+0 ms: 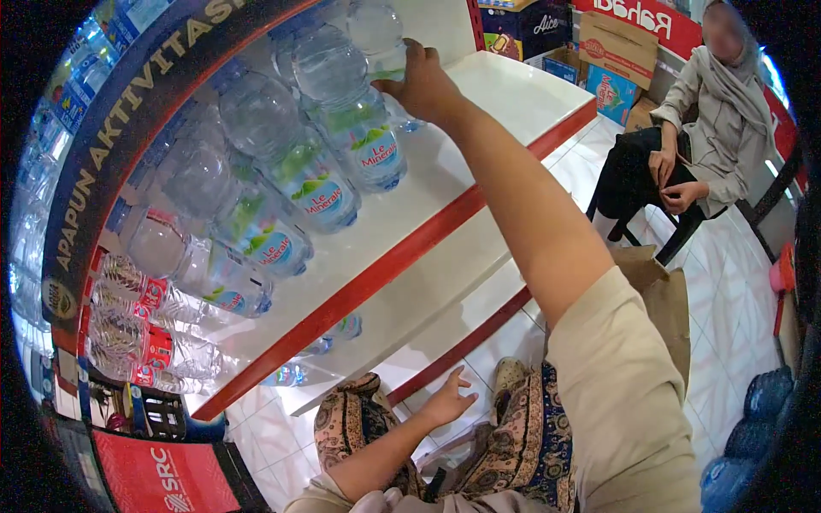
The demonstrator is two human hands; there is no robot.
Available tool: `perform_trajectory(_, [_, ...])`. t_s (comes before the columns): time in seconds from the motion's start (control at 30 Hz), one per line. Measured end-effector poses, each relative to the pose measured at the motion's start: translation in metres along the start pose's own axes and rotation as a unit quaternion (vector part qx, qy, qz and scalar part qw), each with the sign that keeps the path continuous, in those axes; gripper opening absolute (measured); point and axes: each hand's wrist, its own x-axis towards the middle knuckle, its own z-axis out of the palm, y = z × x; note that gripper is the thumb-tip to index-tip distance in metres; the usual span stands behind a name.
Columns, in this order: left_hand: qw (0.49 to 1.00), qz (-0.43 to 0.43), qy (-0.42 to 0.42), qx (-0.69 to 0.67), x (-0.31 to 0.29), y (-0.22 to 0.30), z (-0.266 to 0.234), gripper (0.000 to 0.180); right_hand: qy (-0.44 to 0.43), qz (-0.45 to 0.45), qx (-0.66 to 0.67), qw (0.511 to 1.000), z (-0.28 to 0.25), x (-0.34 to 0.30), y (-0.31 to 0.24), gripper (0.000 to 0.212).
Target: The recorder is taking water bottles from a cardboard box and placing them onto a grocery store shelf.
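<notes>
Beige sleeve (629, 368) up close, right hand (421, 85) at a bottle (374, 30) on the shelf (513, 90): grip unclear, positioning seemingly underway, steady alignment needed next. Left hand (447, 400), loose and empty, below the shelf.

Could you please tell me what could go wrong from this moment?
1. The right hand is on a clear bottle close to the neighbouring bottle, so it might knock that one.

2. A bottle knocked forward could perhaps roll over the shelf's red edge to the tiled floor.

3. The left hand is low, away from those bottles, so catching one might be difficult.
</notes>
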Motion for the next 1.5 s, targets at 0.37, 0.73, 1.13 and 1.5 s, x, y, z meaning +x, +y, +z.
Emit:
perform_trajectory(0.37, [0.999,-0.031,0.021,-0.018,-0.004,-0.008,-0.003,0.096,-0.201,0.076,0.068,0.974,-0.005,-0.007,0.012,0.054])
perform_trajectory(0.73, [0.999,-0.044,-0.009,-0.013,-0.009,0.005,-0.003,0.095,-0.209,0.055,0.024,0.976,0.000,-0.007,0.008,0.065])
perform_trajectory(1.13, [1.000,-0.005,0.027,-0.003,-0.013,-0.024,-0.004,0.093,0.163,0.116,0.290,0.936,-0.091,-0.141,-0.050,0.020])
perform_trajectory(1.5, [0.999,0.019,0.014,-0.022,-0.026,-0.041,-0.009,0.093,-0.105,0.116,0.130,0.979,0.109,-0.274,-0.028,0.063])
